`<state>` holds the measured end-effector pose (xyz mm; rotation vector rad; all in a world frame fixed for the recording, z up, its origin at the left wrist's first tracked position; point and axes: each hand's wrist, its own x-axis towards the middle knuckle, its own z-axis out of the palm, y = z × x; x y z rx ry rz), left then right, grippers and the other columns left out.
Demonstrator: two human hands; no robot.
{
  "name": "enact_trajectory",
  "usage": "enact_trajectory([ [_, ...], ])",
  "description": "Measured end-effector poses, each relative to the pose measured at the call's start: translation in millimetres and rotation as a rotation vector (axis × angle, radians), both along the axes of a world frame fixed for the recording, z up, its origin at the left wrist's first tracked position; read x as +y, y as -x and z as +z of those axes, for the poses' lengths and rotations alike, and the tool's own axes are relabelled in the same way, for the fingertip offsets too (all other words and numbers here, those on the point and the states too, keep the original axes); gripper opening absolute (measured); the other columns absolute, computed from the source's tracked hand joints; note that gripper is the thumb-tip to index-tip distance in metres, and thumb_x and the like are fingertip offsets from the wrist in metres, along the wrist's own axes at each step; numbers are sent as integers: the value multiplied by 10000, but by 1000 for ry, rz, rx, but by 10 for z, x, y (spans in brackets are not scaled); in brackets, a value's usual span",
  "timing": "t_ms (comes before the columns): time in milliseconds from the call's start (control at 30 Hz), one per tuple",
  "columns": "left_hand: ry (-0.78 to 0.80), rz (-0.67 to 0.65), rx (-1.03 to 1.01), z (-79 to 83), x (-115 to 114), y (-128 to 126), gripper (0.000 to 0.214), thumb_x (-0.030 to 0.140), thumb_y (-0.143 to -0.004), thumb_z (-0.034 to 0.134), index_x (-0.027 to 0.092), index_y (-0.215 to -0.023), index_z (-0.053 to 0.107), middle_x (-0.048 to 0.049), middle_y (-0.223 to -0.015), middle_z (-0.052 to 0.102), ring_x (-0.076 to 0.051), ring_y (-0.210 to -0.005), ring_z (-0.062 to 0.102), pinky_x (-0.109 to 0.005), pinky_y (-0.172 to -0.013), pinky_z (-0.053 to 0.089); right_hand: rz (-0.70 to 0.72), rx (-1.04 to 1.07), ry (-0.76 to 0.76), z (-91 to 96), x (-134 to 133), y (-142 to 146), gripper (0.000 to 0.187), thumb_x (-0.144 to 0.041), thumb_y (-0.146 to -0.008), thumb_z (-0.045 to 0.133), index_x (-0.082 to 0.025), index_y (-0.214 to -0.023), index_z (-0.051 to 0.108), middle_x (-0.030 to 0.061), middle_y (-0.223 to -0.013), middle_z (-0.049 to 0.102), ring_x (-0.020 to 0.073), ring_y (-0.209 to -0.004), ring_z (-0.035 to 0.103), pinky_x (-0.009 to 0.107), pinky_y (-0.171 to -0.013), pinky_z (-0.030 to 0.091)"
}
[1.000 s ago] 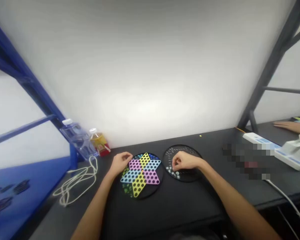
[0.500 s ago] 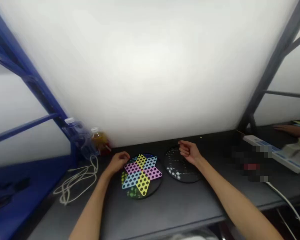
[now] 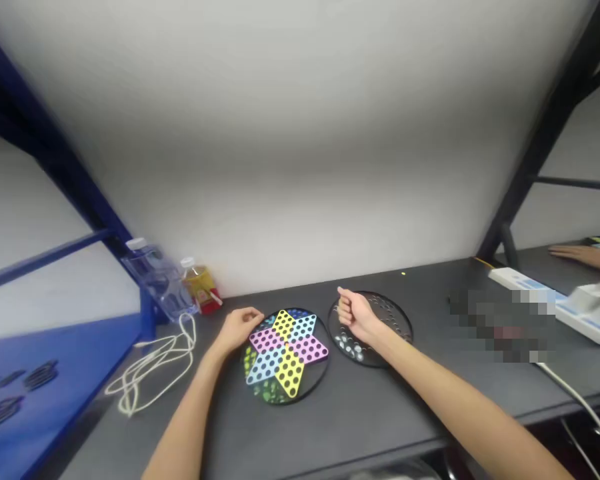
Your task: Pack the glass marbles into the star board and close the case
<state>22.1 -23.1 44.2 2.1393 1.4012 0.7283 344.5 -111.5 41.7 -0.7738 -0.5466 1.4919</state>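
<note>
A round Chinese checkers board (image 3: 308, 349) with a star of yellow, blue and pink points lies on the dark tabletop. Blue, yellow-green and green pieces sit in the gaps around its star. At the board's upper left rim my left hand (image 3: 239, 328) has its fingers curled in, closed on the edge. To the right is a round black tray (image 3: 393, 319) with rows of small hollows. Whitish pieces (image 3: 349, 348) gather in the tray's lower left part. Over this tray my right hand (image 3: 357, 315) is closed, thumb on top; whatever it holds is hidden.
A white cable (image 3: 145, 373) lies coiled at left, near a clear bottle (image 3: 157, 277) and a yellow-red bottle (image 3: 201, 287). A white power strip (image 3: 530, 287) and a blurred-out dark object (image 3: 500, 323) are at right. Another person's hand (image 3: 587, 256) rests at far right.
My right hand has moved left across the round tray, toward the star board. My left hand stays by the board's rim. The view has shifted slightly and is sharper.
</note>
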Motion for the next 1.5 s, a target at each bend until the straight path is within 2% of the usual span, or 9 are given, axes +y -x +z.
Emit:
enact_trajectory([
  [167, 1, -10, -18, -9, -16, -15, 353, 475, -746, 585, 165, -813, 742, -38, -694, 698, -209, -695, 627, -283, -672, 468, 56, -100, -42, 91, 93, 436, 408, -408, -790, 673, -207, -578, 388, -92, -442, 308, 47, -347, 226, 199, -315, 146],
  [333, 0, -12, -6, -26, -25, -30, 332, 444, -760, 568, 166, -823, 738, -40, -720, 707, -205, -706, 638, -278, -682, 472, 28, -192, -29, 55, 165, 637, 420, -423, -779, 671, -211, -567, 377, -98, -413, 298, 44, -326, 223, 197, -313, 148],
  [567, -18, -31, 19, -51, -11, -22, 310, 416, -785, 546, 176, -834, 736, -35, -761, 723, -194, -719, 650, -270, -701, 474, -3, -295, -81, 2, 180, 646, 418, -459, -769, 668, -209, -549, 415, -87, -400, 330, 64, -331, 291, 221, -346, 293],
  [767, -10, -22, -12, -47, -20, -25, 303, 417, -767, 566, 174, -815, 740, -45, -758, 726, -204, -718, 648, -277, -698, 476, 73, -341, -154, 68, 137, 633, 415, -453, -762, 692, -194, -519, 477, -96, -378, 322, 47, -350, 249, 267, -558, 476],
  [900, -16, -24, -8, -47, -13, -23, 305, 430, -769, 570, 179, -812, 739, -39, -755, 723, -204, -714, 645, -278, -696, 471, 73, -348, -131, 100, 121, 630, 413, -462, -745, 704, -194, -513, 492, -83, -376, 364, 60, -358, 321, 282, -614, 482],
  [1067, -20, -19, 1, -47, -10, -28, 314, 440, -765, 579, 177, -812, 744, -41, -748, 721, -204, -710, 642, -277, -699, 469, 56, -337, -139, 48, 140, 614, 395, -464, -748, 695, -184, -529, 522, -61, -400, 411, 102, -409, 475, 268, -575, 453],
  [1300, -4, -9, -15, -49, -32, -33, 320, 440, -767, 581, 168, -819, 742, -48, -764, 726, -206, -721, 645, -282, -707, 473, 45, -366, -174, 5, 168, 602, 387, -471, -750, 702, -171, -546, 568, -50, -405, 433, 110, -420, 495, 273, -581, 452],
  [1500, 4, 0, -8, -33, -45, -55, 331, 456, -765, 578, 170, -810, 739, -53, -786, 731, -217, -750, 651, -288, -710, 475, 56, -399, -193, -12, 183, 513, 390, -498, -733, 720, -153, -580, 622, -5, -453, 537, 118, -458, 532, 273, -603, 466],
])
